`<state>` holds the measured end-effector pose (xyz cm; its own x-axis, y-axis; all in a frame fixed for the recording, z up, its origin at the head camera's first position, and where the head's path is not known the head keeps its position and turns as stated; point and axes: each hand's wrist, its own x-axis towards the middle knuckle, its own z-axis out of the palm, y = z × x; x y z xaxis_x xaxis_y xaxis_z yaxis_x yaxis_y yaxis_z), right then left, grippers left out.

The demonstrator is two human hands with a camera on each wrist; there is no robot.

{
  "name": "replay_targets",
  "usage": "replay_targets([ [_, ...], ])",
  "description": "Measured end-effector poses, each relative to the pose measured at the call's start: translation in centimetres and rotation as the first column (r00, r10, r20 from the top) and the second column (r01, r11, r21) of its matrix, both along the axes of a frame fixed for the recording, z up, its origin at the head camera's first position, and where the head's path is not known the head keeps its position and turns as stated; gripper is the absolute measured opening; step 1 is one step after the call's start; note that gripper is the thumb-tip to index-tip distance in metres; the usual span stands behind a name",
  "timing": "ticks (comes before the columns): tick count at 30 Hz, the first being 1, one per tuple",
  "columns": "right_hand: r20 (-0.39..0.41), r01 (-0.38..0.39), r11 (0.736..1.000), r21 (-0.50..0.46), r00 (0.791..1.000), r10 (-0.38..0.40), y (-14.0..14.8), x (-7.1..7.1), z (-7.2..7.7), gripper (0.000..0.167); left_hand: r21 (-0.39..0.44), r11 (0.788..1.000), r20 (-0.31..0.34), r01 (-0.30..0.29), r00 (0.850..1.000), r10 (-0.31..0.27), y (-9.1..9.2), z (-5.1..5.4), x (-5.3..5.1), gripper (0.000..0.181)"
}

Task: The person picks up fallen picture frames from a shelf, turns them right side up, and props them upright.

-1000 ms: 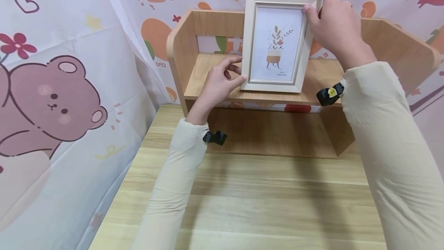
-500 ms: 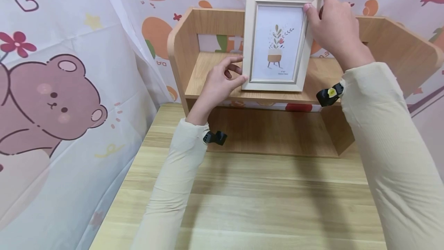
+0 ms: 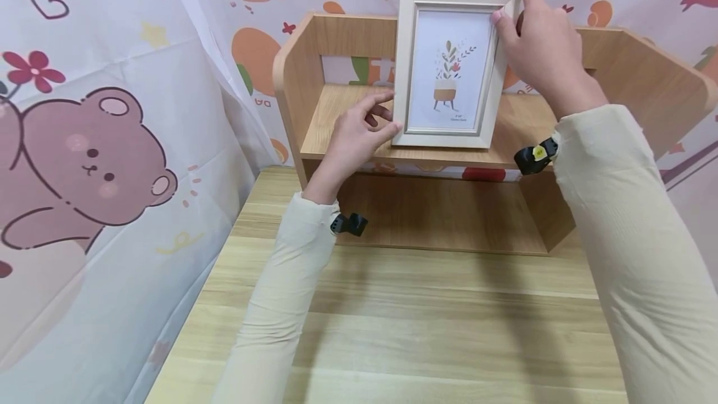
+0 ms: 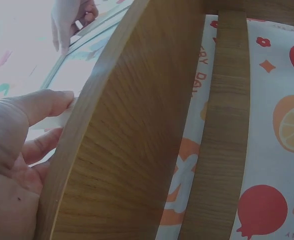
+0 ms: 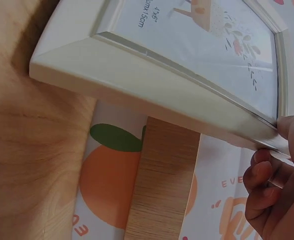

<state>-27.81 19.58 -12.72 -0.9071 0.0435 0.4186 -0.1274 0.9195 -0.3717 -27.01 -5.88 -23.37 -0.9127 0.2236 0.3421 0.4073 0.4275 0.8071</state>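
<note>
A cream picture frame (image 3: pixel 449 73) with a potted-plant print stands upright, tilted slightly back, on the upper board of a wooden desk shelf (image 3: pixel 471 214). My right hand (image 3: pixel 544 48) grips its upper right corner, thumb on the front and fingers behind, as the right wrist view also shows at the frame's border (image 5: pixel 152 82). Low on the left side, my left hand (image 3: pixel 359 133) holds the frame's edge between thumb and fingertips. In the left wrist view the shelf board (image 4: pixel 122 135) hides part of the left hand's fingers (image 4: pixel 44 145).
The shelf stands at the back of a light wood table (image 3: pixel 437 323), its side panels (image 3: pixel 297 73) rising left and right of the frame. Printed cloth hangs behind it, and a bear-patterned curtain (image 3: pixel 112 161) borders the left side. Black straps (image 3: pixel 535 156) are on both wrists.
Both hands keep their hold on the picture frame, and it stays in place on the shelf. Only the head view has shifted slightly.
</note>
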Motion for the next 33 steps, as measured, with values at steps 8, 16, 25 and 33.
replay_targets([
  [8, 0.004, -0.02, 0.999, 0.037, 1.0, 0.02, 0.6, -0.3, 0.1, 0.063, -0.031, 0.999, -0.061, -0.017, 0.998, 0.015, 0.4, -0.4, -0.1, 0.053],
  [16, -0.034, -0.017, 0.997, 0.073, 0.999, 0.019, 0.8, 0.2, 0.2, 0.063, -0.06, 0.998, -0.083, -0.029, 0.996, 0.024, 0.4, -0.5, -0.1, 0.055],
  [25, -0.065, -0.006, 0.997, 0.078, 0.998, 0.011, 0.8, 1.8, 0.6, 0.063, -0.036, 0.999, -0.112, -0.037, 0.993, 0.032, -0.4, -0.4, 0.5, 0.057],
  [33, -0.224, -0.05, 0.998, 0.024, 0.973, 0.054, 1.6, 5.0, -1.9, 0.055, -0.047, 0.995, -0.365, -0.088, 0.929, 0.065, -1.9, -0.5, 2.2, 0.042],
])
